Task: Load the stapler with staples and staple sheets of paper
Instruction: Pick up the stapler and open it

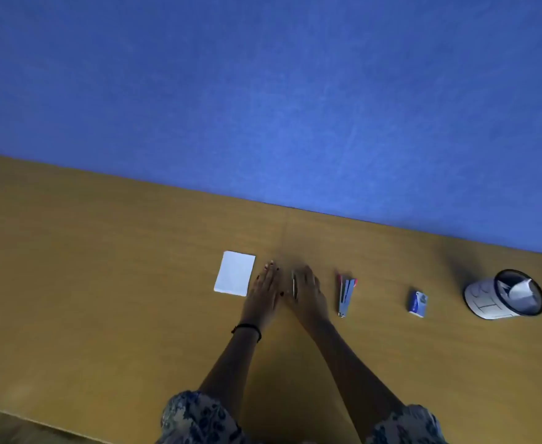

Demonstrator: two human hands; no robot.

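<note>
Left hand (264,285) and right hand (308,288) lie flat, fingers straight, left of the stapler (346,294), apparently staged for loading; paper (235,273) lies farther left.

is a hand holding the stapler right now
No, the stapler lies on the table, apart from the right hand.

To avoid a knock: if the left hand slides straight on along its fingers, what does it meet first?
The left hand likely meets only bare brown wooden table, then the blue wall; the white paper stack lies aside.
</note>
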